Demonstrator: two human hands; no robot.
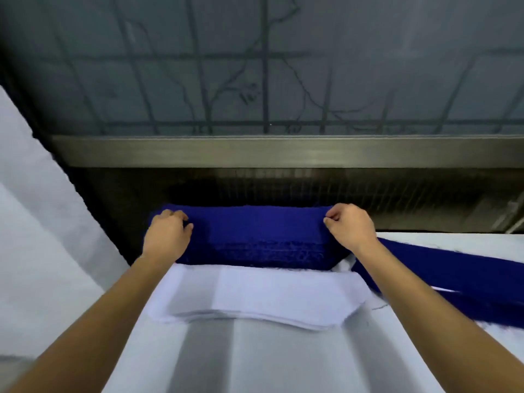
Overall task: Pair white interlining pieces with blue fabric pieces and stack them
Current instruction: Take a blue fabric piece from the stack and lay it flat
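Blue fabric stack [255,236]: both ends are covered by the left hand [167,236] and right hand [351,228]; how many layers the fingers hold, can't tell.
Its far edge: lost in the dark behind.
White interlining stack [255,296]: whether it runs under the blue, unclear.
Blue strips [453,279]: run off the picture's right edge.
Forearms [99,321]: cut at the bottom.
Scribbles [249,95] on the grey panel [397,66]: too blurred to read.
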